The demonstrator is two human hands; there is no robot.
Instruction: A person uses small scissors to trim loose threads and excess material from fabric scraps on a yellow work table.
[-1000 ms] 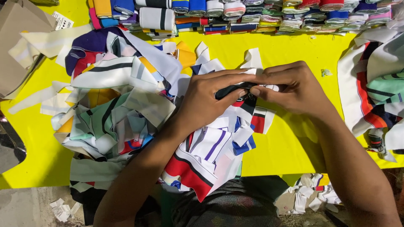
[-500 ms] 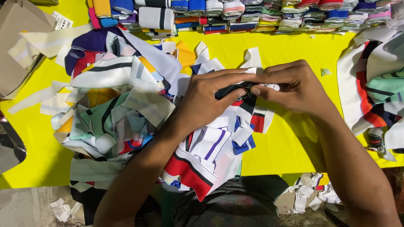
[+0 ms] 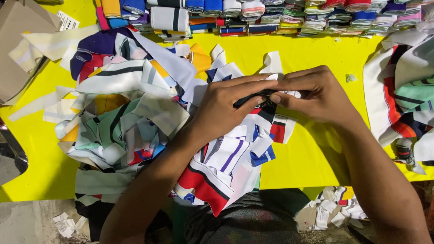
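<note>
My left hand [image 3: 226,106] and my right hand [image 3: 316,95] meet over the middle of a yellow table [image 3: 312,153]. Together they pinch a small dark strip of fabric [image 3: 253,97] between the fingertips; most of it is hidden by the fingers. Under my hands lies a heap of cut fabric pieces [image 3: 135,122], white with black, green, orange, red and blue stripes, which spreads to the left and down over the table's near edge.
Rolled and folded striped fabric bundles [image 3: 271,13] line the far edge. A second pile of striped pieces [image 3: 402,90] lies at the right. A brown cardboard piece [image 3: 22,49] sits at the far left. Scraps [image 3: 330,210] litter the floor below.
</note>
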